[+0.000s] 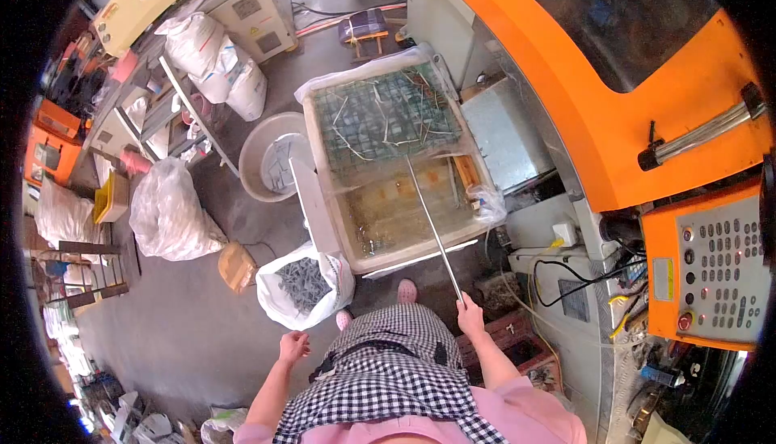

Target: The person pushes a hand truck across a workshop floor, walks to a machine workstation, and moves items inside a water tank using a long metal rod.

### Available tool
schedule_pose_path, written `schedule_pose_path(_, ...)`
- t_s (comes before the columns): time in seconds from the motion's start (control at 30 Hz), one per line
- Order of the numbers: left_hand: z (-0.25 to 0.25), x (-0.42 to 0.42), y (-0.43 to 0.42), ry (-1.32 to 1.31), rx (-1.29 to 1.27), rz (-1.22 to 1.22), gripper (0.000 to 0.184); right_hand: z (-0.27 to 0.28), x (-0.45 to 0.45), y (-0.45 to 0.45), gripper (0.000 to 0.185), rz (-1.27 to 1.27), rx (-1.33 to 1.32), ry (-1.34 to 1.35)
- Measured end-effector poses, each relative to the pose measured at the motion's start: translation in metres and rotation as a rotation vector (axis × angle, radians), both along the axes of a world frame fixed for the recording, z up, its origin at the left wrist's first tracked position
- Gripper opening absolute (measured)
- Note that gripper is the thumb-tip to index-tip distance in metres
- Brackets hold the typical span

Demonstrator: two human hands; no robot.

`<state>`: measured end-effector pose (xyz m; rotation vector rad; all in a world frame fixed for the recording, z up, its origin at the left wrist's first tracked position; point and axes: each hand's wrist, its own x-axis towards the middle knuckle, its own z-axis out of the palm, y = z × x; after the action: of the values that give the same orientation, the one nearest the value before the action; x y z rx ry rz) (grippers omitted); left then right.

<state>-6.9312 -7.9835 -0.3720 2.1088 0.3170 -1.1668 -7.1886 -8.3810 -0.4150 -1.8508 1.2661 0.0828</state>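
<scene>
R hand [470, 313] clamped round near end of a thin metal rod [434, 226]; L hand [294, 346] well apart from it, in the air near the white woven sack [340, 280], fingers loosely curled, can't tell if fully closed. Rod slants fwd & a bit L over the rect. water tub [404, 260], its far end at the near edge of the green mesh [388, 141]; can't tell if touching.

Mesh covers the tub's far half, w/ pale thin strips lying on it. Near half shows murky yellow-brown water; orange-brown block [466, 172] along R side. Clear plastic film bunched at the near-R corner.

Sack stands open on the floor just L of the tub's near end, filled w/ grey plastic bits [301, 281]. Round basin [252, 171] beside tub, also L, w/ a few grey pcs inside. Metal box [505, 133] to R of tub; orange machine [582, 113] beyond, w/ keypad ctrl panel [722, 270] nearer, far R. Checked apron [388, 371] & pink shoes [406, 290] below.
</scene>
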Motion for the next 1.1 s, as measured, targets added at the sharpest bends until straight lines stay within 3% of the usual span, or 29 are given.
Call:
schedule_pose_path(0.17, -0.002, -0.012, 0.006, -0.005, 0.031, 0.015, 0.019, 0.005, -0.003, -0.012, 0.032, -0.069, 0.026, -0.015)
schedule_pose_path(0.6, 0.008, -0.017, -0.027, 0.057, 0.098, 0.017, 0.021, -0.066, 0.019, -0.074, 0.039, -0.127, 0.098, 0.007)
schedule_pose_path(0.8, 0.001, -0.009, -0.027, 0.044, 0.056, 0.005, 0.023, -0.101, 0.047, -0.095, 0.033, -0.183, 0.074, 0.011)
schedule_pose_path(1.1, 0.020, -0.009, -0.043, 0.044, 0.121, 0.003, 0.022, -0.104, 0.073, -0.116, 0.033, -0.190, 0.145, -0.004)
